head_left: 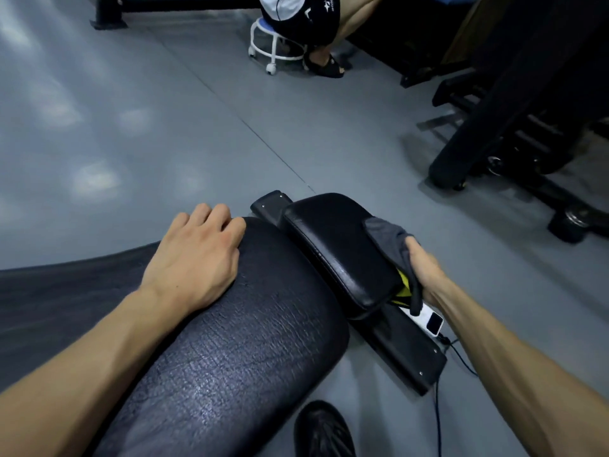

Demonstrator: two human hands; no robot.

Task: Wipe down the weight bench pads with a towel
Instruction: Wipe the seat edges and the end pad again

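Wiping the small seat pad [336, 249], right edge.
Right hand [425, 268] is gripping the grey towel [389, 239] against it; left hand [194, 255] is resting flat and relaxed on the large back pad [250, 341]. Next, probably that pad.

Count: two bench pads, cracked pad [230, 341] under left grip [194, 255], smooth pad [333, 249] beside right grip [425, 272]; one grey towel [389, 239]; one white device [428, 319]; one stool [273, 44]; one shoe [324, 430].

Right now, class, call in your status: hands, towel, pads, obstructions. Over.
Left hand resting on large cracked black pad. Right hand gripping grey cloth towel against small smooth black pad. White device beside it.
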